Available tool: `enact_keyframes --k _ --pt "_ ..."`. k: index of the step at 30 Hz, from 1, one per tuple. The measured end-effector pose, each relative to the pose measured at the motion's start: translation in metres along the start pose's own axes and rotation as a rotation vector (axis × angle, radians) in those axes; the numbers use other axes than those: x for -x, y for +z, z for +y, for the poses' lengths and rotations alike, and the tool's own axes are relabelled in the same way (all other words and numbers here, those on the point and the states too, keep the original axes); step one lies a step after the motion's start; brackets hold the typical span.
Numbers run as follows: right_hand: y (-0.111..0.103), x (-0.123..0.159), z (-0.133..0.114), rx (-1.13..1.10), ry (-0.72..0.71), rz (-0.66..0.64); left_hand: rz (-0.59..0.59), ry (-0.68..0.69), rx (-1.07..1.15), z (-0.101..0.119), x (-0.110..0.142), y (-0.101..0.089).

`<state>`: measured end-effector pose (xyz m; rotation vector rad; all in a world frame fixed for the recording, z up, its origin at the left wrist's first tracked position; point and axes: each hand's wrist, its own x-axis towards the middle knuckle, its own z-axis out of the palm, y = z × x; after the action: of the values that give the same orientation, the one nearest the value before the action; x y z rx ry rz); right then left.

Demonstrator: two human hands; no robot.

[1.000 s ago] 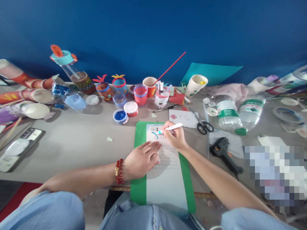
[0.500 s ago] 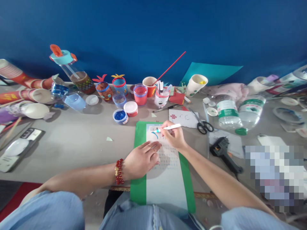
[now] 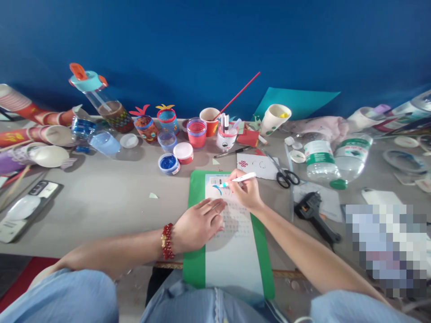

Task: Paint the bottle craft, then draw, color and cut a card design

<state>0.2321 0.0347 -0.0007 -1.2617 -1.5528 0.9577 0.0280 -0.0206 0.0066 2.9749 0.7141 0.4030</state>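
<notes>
My right hand (image 3: 245, 190) grips a white marker (image 3: 245, 177) with a blue tip, which points down-left at the top of a printed sheet (image 3: 232, 264). A curved blue stroke (image 3: 217, 189) shows on the paper, just left of the tip. Flat across the sheet lies my left hand (image 3: 201, 222), fingers stretched out and a red bead bracelet at the wrist. Under the sheet is a green board or card (image 3: 194, 269), its lower end jutting past the table's front edge.
Open blue paint (image 3: 169, 163) and a white-lidded jar (image 3: 183, 153) stand behind the sheet. To the right lie scissors (image 3: 287, 178), a glue gun (image 3: 316, 217) and plastic bottles (image 3: 319, 157). Decorated cups (image 3: 167, 121) line the back; a phone (image 3: 27, 211) is at left.
The marker has shifted slightly to the right along the paper with my right hand. The blue stroke looks thicker. My left hand has stayed in place.
</notes>
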Motion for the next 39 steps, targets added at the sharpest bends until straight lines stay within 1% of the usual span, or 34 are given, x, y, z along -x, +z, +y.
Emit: enact_keyframes --k 6,11,16,21,26,31,36,39 --pt "0.0000 0.0002 -0.0004 -0.021 0.012 -0.022 -0.001 0.001 -0.016 0.0001 -0.0004 0.0001" --pt "-0.0001 0.0003 0.0009 -0.025 -0.005 0.008 -0.005 0.005 -0.016 -0.0003 -0.0002 0.0002" --pt "0.0008 -0.0003 0.0005 -0.028 -0.001 -0.002 0.001 0.006 -0.018 0.0001 -0.0001 0.0007" --pt "0.0004 0.0004 0.0007 -0.019 -0.010 0.025 0.002 0.003 -0.012 0.0002 -0.0002 0.0003" --pt "0.0004 -0.0002 0.0014 -0.012 0.018 -0.007 0.008 0.008 -0.019 0.0004 -0.0005 -0.0010" --pt "0.0004 -0.0001 0.0004 -0.015 0.004 0.031 0.005 0.004 -0.029 0.0006 -0.0009 -0.0009" --pt "0.0011 0.0000 0.0011 -0.013 0.006 0.003 0.003 0.005 -0.020 0.0001 -0.0005 0.0000" --pt "0.0006 -0.0001 0.0013 -0.001 0.002 0.023 -0.001 0.008 -0.022 0.0000 0.0003 0.0010"
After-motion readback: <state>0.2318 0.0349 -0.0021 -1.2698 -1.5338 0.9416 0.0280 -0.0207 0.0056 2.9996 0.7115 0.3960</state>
